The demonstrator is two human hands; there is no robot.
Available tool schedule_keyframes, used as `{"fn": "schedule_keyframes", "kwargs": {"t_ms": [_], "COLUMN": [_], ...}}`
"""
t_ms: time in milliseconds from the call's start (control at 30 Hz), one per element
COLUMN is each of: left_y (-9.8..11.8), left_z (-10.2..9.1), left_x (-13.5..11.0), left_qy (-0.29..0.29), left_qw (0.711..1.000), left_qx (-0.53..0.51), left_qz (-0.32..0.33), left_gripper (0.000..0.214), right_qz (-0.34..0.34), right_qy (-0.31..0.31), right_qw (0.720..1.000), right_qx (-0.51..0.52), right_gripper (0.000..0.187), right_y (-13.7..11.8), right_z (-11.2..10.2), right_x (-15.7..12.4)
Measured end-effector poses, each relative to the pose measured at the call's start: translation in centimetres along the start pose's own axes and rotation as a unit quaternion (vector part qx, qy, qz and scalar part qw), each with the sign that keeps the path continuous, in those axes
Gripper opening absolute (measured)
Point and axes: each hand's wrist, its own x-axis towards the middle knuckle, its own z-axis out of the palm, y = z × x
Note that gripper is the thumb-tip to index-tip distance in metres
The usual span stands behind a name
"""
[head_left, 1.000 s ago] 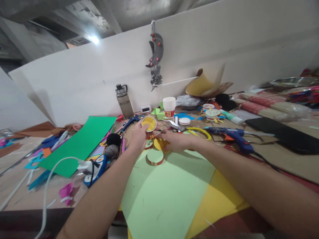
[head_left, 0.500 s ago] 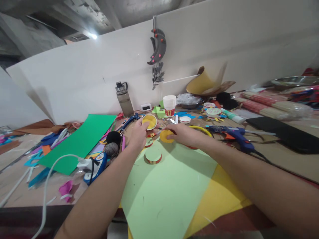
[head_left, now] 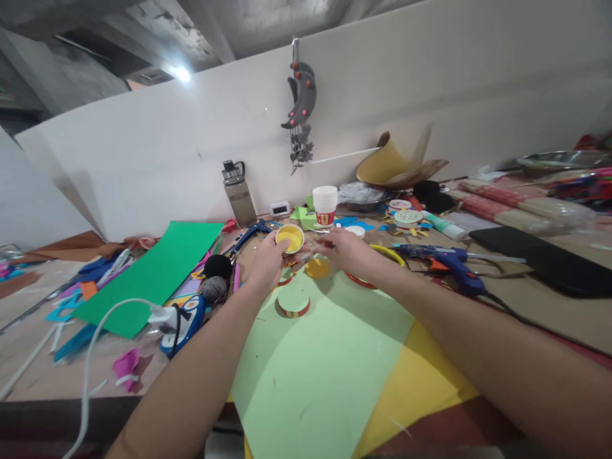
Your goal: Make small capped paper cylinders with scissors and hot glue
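My left hand [head_left: 268, 258] grips a shallow round cup piece [head_left: 291, 238] with a white rim and a yellow inside, tilted toward me. My right hand [head_left: 347, 248] hovers just beyond a yellow disc [head_left: 317, 268], apart from it, its fingers stretched to the left; the fingertips are partly blurred. The disc lies at the far end of a light green sheet [head_left: 315, 357]. Nearer me on that sheet stands a round piece with a green top [head_left: 293, 301] and a red patterned side. A yellow ring [head_left: 389, 254] is partly hidden behind my right wrist.
A stack of paper cups [head_left: 325, 205] and a water bottle [head_left: 240, 194] stand at the back. To the right lie a blue glue gun [head_left: 454, 264] and a black flat object [head_left: 545, 261]. A green sheet [head_left: 153, 274] and a power strip [head_left: 184, 325] with a white cable are on the left.
My right hand has let go of the yellow disc, which now rests on the light green sheet, and has moved up and away from it. The left hand's cup piece has shifted slightly right.
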Motion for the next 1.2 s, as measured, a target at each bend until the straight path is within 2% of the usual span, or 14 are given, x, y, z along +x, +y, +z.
{"fn": "schedule_keyframes", "kwargs": {"t_ms": [133,200,400,500,600,767,1100,1200], "left_y": [-0.7,-0.9,-0.5,-0.4,-0.3,-0.2,0.4,0.3], "left_z": [-0.2,0.0,0.8,0.9,1.0,1.1,0.9,0.8], "left_x": [0.2,0.1,-0.7,-0.7,-0.6,-0.5,-0.6,-0.6], "left_qy": [-0.022,-0.037,-0.064,-0.066,-0.077,-0.078,-0.071,-0.063], "left_qw": [0.999,0.999,0.992,0.983,0.974,0.97,0.968,0.969], "left_qx": [0.024,0.026,-0.088,-0.147,-0.184,-0.198,-0.205,-0.205], "left_qz": [-0.001,-0.003,-0.058,-0.085,-0.11,-0.115,-0.129,-0.118], "left_gripper": [0.027,0.028,0.021,0.017,0.028,0.035,0.041,0.039], "right_qz": [-0.021,-0.047,-0.041,-0.077,-0.109,-0.115,-0.14,-0.141], "right_qy": [0.157,0.19,0.185,0.205,0.197,0.157,0.163,0.166], "right_qw": [0.986,0.977,0.974,0.973,0.974,0.98,0.973,0.973], "right_qx": [0.05,0.084,0.124,0.075,-0.002,-0.047,-0.09,-0.074], "right_gripper": [0.015,0.014,0.025,0.03,0.028,0.03,0.031,0.03], "right_y": [-0.3,-0.6,-1.0,-0.9,-1.0,-1.0,-1.5,-1.6], "right_z": [-0.5,-0.2,0.7,0.7,0.8,1.2,1.1,0.9], "right_x": [-0.4,-0.6,-1.1,-1.3,-1.6,-1.9,-2.3,-2.3]}}
